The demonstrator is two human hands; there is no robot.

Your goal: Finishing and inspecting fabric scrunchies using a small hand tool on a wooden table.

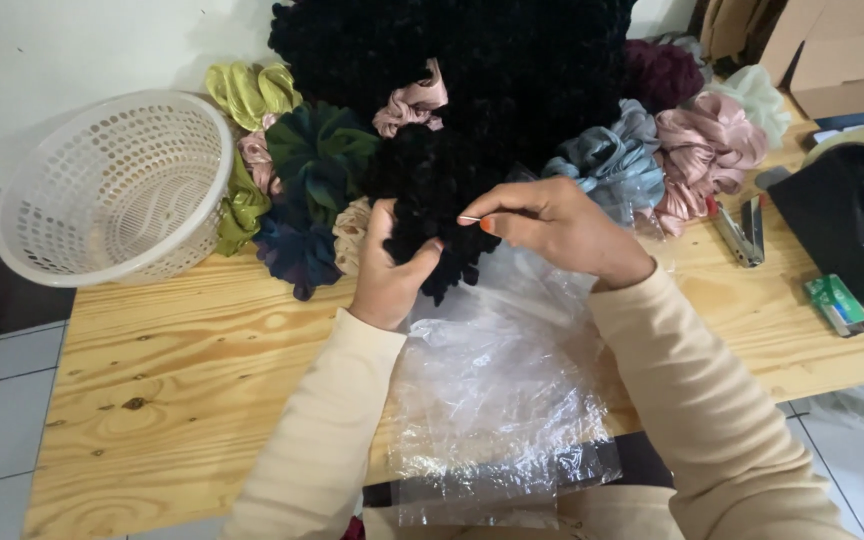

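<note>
- Two bare hands meet over a pale wooden table point(182, 370), both sleeved in cream
- Farthest left, a white perforated plastic basket point(112, 190) lies tipped on its side, mouth toward the pile of scrunchies
- Beside it sits a heap of fabric scrunchies: a yellow-green satin scrunchie point(250, 92), a dark green and blue velvet scrunchie point(312, 160), and a dusty pink scrunchie point(412, 105) tucked into the black mass behind
- The left hand point(387, 275) is clenched around the lower left side of a black fuzzy scrunchie point(437, 200), thumb pressed on its front, fingers hidden behind
- That scrunchie stands at the table's middle, just above a crinkled clear plastic bag point(497, 390), and touches both hands; it merges with the larger black pile point(472, 60) at the back
- It looks soft, light and springy, likely to squash rather than slip, so I judge a grip round its gathered ring would serve better than a pinch on the fluff
- The right hand point(557, 225) pinches a thin pale sliver, a pin or tag fastener perhaps, at the scrunchie's right edge; too small to tell which
- Further right lie a grey-blue satin scrunchie point(612, 160), a rose pink scrunchie point(707, 150), a silver stapler point(742, 235), a black tape dispenser point(842, 210) and a small green box point(837, 303)
</note>
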